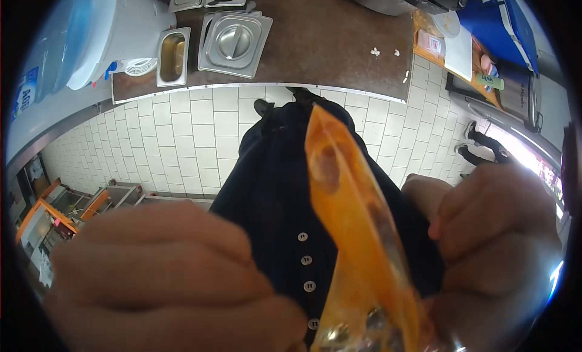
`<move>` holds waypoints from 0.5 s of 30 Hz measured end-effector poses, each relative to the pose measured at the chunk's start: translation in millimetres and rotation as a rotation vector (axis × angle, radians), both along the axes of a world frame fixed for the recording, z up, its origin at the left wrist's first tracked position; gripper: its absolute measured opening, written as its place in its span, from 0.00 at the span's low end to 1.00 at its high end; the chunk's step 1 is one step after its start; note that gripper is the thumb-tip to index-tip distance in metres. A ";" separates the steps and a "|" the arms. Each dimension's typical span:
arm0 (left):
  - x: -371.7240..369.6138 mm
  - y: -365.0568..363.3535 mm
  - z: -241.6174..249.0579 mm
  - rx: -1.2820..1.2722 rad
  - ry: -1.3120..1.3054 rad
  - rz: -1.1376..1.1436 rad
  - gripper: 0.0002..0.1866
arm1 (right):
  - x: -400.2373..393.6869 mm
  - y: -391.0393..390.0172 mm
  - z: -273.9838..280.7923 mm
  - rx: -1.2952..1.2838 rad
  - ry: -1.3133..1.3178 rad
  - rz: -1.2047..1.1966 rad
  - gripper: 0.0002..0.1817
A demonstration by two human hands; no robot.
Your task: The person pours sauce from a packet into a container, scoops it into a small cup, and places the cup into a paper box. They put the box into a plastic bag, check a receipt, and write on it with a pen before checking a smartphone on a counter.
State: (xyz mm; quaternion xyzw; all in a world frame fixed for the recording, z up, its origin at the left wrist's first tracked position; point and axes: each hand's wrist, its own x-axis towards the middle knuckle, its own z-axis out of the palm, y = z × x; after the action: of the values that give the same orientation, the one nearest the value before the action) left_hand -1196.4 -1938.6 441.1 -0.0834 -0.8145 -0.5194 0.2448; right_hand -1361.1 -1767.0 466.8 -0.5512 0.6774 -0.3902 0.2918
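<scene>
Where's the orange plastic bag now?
In the head view, the orange bag is right of centre, between the left hand and right hand, in front of the dark buttoned garment.

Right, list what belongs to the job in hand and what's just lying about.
Job in hand:
orange bag, between left hand and right hand

Apparently just lying about on the counter:
steel lid
narrow steel pan
white scraps

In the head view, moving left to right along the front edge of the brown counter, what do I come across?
Round white slotted piece, narrow open steel pan, square steel lid, white scraps.
</scene>
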 end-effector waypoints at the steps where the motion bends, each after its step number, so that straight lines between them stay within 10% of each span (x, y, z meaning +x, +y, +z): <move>1: 3.1 0.4 1.4 0.001 0.014 -0.011 0.13 | -1.3 0.5 2.4 -0.002 0.035 0.018 0.16; 15: 5.2 6.1 9.2 0.006 0.086 -0.032 0.13 | -33.7 -14.2 -3.3 -0.087 0.011 0.318 0.13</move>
State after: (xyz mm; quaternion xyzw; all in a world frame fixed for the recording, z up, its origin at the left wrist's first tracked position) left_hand -1191.1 -1932.4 450.3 -0.1183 -0.8002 -0.5215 0.2715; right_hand -1394.7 -1781.2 463.5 -0.6658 0.5656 -0.3650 0.3218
